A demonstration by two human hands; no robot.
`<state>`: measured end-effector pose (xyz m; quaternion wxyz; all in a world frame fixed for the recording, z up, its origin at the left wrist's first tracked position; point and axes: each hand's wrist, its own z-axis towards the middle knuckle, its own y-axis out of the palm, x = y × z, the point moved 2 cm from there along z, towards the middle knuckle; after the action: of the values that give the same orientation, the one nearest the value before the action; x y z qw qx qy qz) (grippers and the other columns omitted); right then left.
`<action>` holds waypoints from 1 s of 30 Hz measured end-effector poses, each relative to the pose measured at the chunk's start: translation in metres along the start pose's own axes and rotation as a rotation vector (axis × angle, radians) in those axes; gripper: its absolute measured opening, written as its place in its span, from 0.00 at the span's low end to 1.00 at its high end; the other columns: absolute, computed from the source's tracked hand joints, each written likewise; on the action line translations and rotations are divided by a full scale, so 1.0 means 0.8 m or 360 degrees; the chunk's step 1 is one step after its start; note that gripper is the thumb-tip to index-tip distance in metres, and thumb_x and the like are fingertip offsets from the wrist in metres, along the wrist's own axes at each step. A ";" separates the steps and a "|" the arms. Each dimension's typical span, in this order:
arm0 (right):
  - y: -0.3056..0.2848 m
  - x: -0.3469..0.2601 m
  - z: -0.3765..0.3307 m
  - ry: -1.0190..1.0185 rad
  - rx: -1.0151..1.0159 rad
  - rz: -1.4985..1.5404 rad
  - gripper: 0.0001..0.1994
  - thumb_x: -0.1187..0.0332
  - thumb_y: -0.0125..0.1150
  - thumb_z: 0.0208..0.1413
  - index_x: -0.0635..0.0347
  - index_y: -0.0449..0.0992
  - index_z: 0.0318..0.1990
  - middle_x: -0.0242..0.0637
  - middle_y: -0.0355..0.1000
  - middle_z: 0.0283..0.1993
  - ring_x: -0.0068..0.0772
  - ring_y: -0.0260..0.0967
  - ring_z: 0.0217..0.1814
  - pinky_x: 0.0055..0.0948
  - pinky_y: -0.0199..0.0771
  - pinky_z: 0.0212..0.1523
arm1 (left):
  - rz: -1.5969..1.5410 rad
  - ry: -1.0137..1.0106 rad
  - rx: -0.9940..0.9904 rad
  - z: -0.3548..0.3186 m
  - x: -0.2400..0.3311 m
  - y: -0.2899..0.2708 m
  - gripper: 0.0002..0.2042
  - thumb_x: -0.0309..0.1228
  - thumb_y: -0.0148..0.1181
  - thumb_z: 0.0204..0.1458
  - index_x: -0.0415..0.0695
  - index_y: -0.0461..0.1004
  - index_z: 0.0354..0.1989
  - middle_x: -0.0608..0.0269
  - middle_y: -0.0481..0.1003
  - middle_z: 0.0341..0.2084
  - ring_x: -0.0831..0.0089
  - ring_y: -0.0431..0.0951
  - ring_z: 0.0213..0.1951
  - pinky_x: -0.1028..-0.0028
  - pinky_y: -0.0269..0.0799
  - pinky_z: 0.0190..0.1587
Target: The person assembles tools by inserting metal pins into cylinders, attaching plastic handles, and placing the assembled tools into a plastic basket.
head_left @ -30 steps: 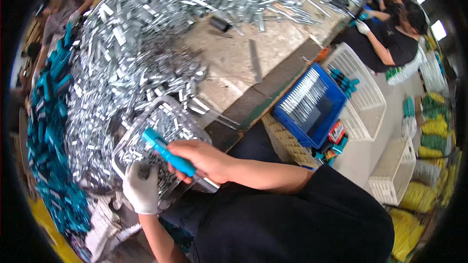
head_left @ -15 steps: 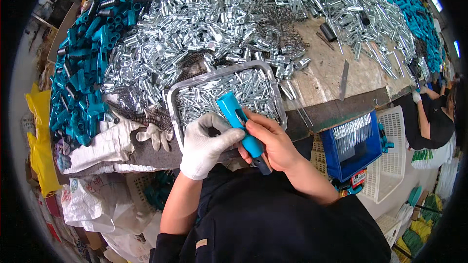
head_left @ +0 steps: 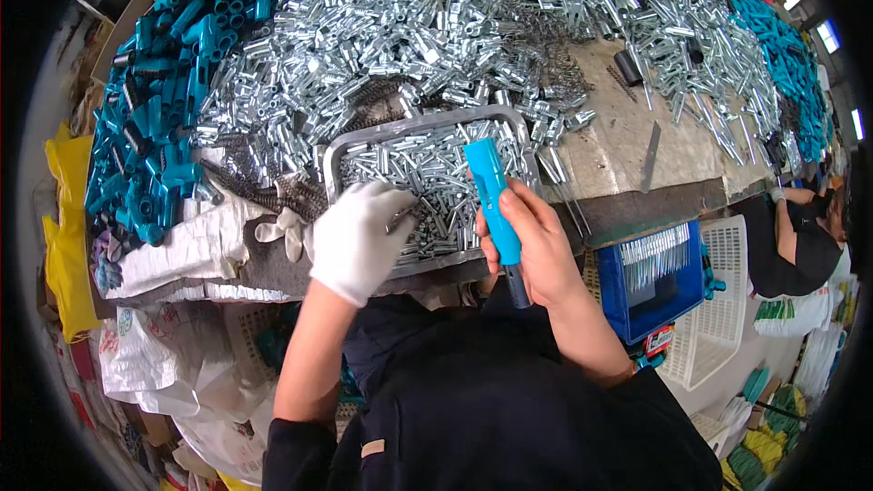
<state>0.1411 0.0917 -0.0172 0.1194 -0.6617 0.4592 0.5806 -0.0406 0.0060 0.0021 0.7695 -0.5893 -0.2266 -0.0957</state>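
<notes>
Handle (head_left: 492, 198), blue, is clamped in my bare right hand (head_left: 536, 250), standing over the tray (head_left: 338, 156) of small metal pins. My gloved left hand (head_left: 356, 238) is down in the tray, fingers closing on a pin (head_left: 397, 219); nothing seems fitted yet. Heaps of metal parts (head_left: 436, 27) and teal handles (head_left: 155, 136) remain, so I judge most work is left.

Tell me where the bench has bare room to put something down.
One bare patch of bench top lies right of the metal tray, bordered by the silver parts heap and the front edge; a flat strip lies there. Elsewhere it is crowded.
</notes>
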 end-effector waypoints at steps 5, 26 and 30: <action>0.009 -0.003 -0.003 0.0127 -0.0156 0.0311 0.14 0.60 0.45 0.67 0.60 0.67 0.51 0.35 0.71 0.32 0.19 0.68 0.25 0.21 0.69 0.22 | 0.0176 -0.0036 0.0020 -0.004 -0.006 0.031 0.05 0.29 0.65 0.42 0.47 0.78 0.29 0.64 0.76 0.28 0.62 0.77 0.35 0.67 0.73 0.36; 0.013 0.024 0.014 0.0535 -0.0514 0.0935 0.27 0.51 0.37 0.68 0.56 0.56 0.67 0.38 0.72 0.35 0.24 0.69 0.27 0.25 0.73 0.25 | -0.0867 -0.0432 0.0353 -0.002 0.005 0.008 0.04 0.23 0.67 0.41 0.38 0.80 0.27 0.60 0.79 0.26 0.75 0.78 0.30 0.76 0.72 0.36; 0.020 0.011 0.009 0.0568 -0.0438 0.0856 0.28 0.50 0.38 0.67 0.55 0.52 0.69 0.36 0.70 0.33 0.21 0.65 0.21 0.21 0.67 0.21 | -0.1596 -0.0792 -0.0094 0.000 0.017 0.010 0.08 0.29 0.69 0.44 0.37 0.81 0.27 0.62 0.79 0.25 0.79 0.76 0.30 0.76 0.71 0.37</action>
<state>0.1235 0.0834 -0.0205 -0.2103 -0.6180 0.5482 0.5228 -0.0253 0.0097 0.0016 0.5364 -0.4354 -0.6511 -0.3142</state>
